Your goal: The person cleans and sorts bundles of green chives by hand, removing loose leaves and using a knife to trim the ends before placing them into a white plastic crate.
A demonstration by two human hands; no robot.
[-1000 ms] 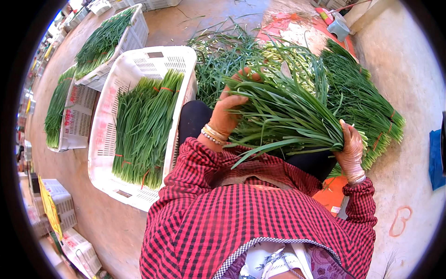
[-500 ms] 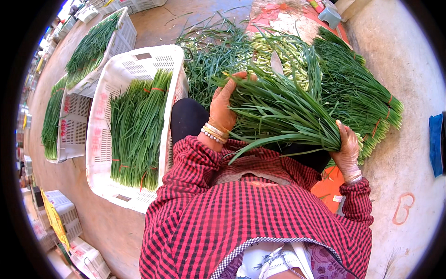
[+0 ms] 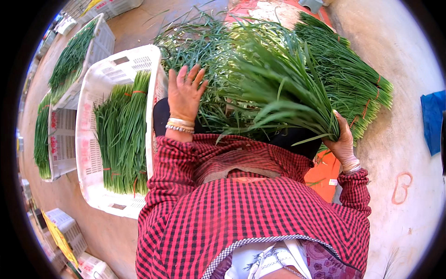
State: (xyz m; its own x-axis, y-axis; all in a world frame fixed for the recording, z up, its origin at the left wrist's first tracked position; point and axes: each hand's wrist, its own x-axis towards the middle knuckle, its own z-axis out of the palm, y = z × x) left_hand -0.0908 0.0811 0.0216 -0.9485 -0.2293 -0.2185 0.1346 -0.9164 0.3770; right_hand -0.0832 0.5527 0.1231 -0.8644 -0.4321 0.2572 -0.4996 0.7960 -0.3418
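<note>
My right hand (image 3: 342,142) is closed around the stem end of a bunch of garlic chives (image 3: 295,100). The long green leaves fan out forward and to the left, partly smeared by motion. Fingers spread, my left hand (image 3: 185,96) is raised in front of the white crate and holds nothing, apart from the leaves. Beyond it, loose chive leaves (image 3: 193,53) lie in a tangled heap on the floor. To the right of the held bunch are several chive bundles (image 3: 341,65) tied with reddish bands, stacked against one another.
A white plastic crate (image 3: 83,153) close on my left holds tied chive bundles (image 3: 123,139). Farther left, more crates (image 3: 63,139) are filled with chives. A blue item (image 3: 433,122) lies at the far right by the pale floor. An orange surface (image 3: 321,174) shows beside my right forearm.
My left hand has let go of the leaf tips and moved left, its fingers spreading. The bunch in my right hand has swung forward, its leaves fanning upward.
</note>
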